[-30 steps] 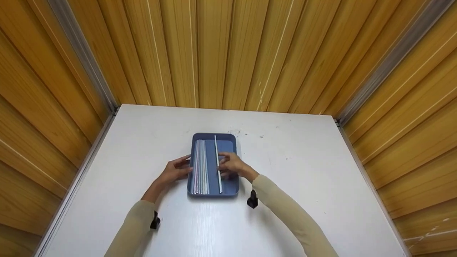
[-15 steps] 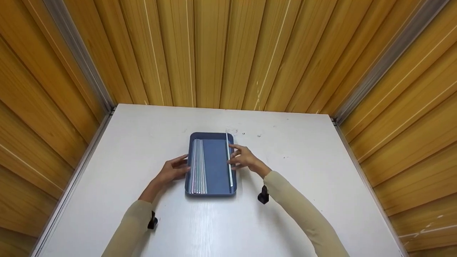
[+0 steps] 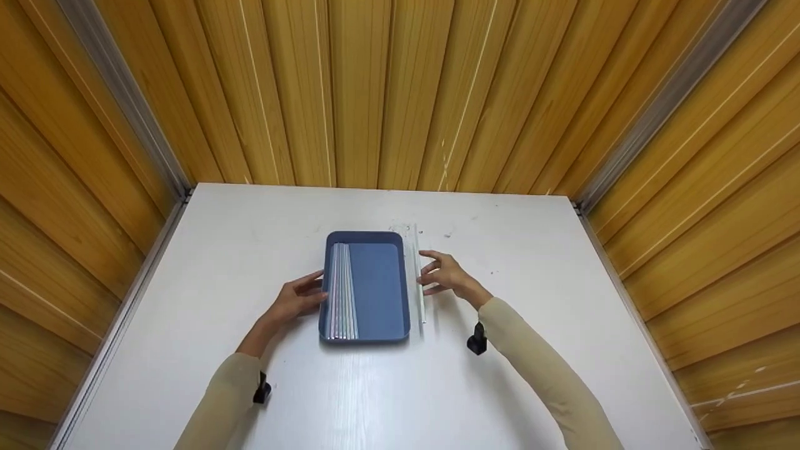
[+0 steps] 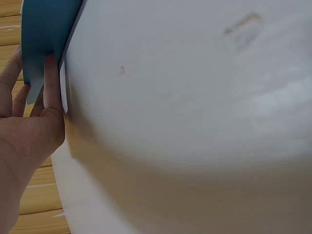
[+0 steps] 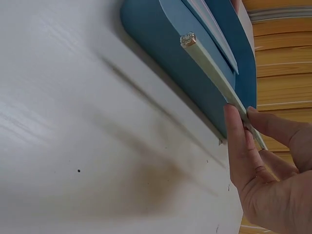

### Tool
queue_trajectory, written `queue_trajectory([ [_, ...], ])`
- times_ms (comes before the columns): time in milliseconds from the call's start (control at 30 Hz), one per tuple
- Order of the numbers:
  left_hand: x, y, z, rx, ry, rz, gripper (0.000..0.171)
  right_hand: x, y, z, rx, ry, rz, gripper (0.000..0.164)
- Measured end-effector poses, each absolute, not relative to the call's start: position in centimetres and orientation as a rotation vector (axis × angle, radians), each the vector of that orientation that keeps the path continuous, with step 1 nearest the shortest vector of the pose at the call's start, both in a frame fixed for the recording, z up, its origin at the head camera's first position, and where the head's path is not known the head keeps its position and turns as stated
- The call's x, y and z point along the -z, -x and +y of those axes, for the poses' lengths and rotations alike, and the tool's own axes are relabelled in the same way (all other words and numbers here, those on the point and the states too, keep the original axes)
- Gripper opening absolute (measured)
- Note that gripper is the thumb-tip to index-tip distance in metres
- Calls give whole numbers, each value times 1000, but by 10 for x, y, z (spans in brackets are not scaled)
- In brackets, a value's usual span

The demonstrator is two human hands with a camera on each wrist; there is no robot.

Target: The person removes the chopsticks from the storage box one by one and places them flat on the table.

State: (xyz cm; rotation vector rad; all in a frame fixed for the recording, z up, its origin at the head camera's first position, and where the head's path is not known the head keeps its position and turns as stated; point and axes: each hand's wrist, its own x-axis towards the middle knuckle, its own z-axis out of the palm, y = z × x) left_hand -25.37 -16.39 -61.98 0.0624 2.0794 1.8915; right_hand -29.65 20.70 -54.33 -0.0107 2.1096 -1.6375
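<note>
A blue rectangular tray (image 3: 378,340) stands on the white table. Along its left side lie several long, thin, pale sticks (image 3: 340,290) in a row. My left hand (image 3: 296,301) rests against the tray's left wall with fairly straight fingers; in the left wrist view its thumb touches the blue wall. Just off the tray's right side, my right hand (image 3: 449,276) pinches one long pale green stick (image 5: 214,70) between thumb and fingers. That stick has a square end and hangs above the table, its shadow apart from it.
The white table (image 3: 375,400) runs up to yellow wood-patterned walls (image 3: 356,94) at the back and sides. Small marks dot its surface behind and right of the tray. A dark wrist mount (image 3: 477,340) hangs at the right sleeve.
My right hand has carried the pale stick rightward from above the tray, over its right wall, to above the table. My left hand has stayed at the tray's left side.
</note>
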Motion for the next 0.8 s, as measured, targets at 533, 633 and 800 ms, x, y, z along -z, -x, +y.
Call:
queue_trajectory([
  [533,625,256,-164,-1895,-46,2087,70,571,299,220,1579,-27,2155,75],
  [633,624,257,-164,-1901,-57,2086,69,579,300,220,1558,-17,2164,76],
  [800,624,257,-164,-1891,-92,2111,69,584,298,219,1520,-13,2193,77],
])
